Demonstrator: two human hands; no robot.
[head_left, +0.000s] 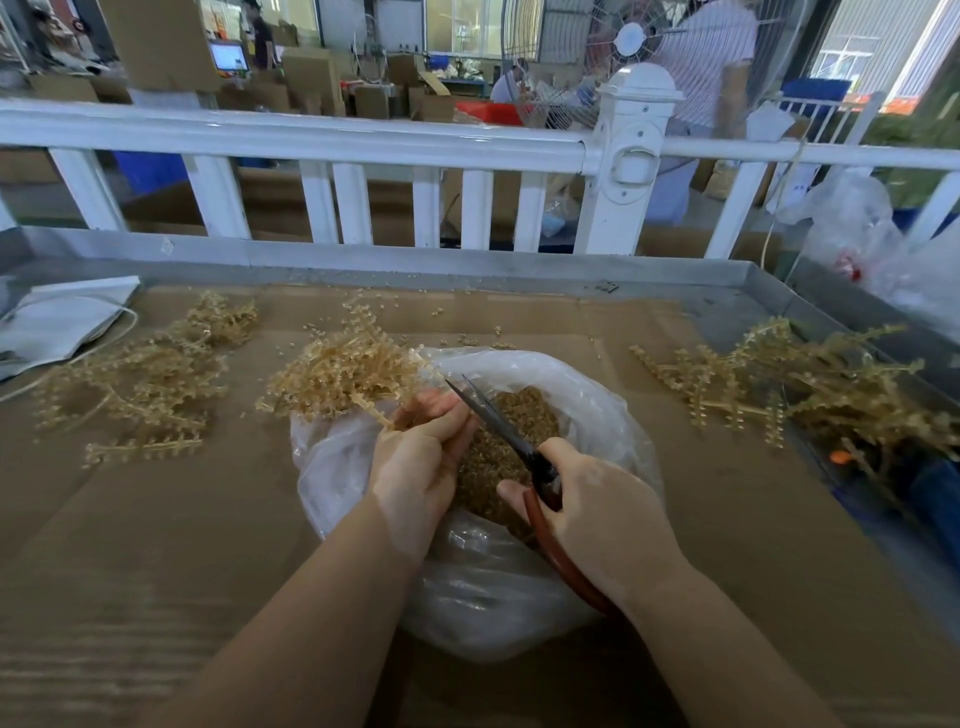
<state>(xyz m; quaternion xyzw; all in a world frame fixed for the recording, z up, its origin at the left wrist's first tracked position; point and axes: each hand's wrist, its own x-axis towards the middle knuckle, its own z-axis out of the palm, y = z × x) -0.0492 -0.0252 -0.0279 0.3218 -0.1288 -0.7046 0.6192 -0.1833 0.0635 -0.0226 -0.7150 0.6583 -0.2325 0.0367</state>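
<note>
One cut pending mid-frame. Pinched sprue cluster (348, 374) in left hand (421, 457), gripped parted scissors (498, 421) in right hand (597, 509). Likely needed blades closed on it.

Snipping over the bag
Left hand (415, 457) holds a beaded sprig (348, 371); right hand (597, 512) works scissors (511, 439) above the plastic bag (587, 395).

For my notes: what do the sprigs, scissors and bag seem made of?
Sprigs: likely plastic, translucent amber, beaded stems.
Scissors: dark metal blades, dull; glossy red-brown handles, perhaps coated.
Bag: thin clear plastic film, crinkled and shiny.
</note>
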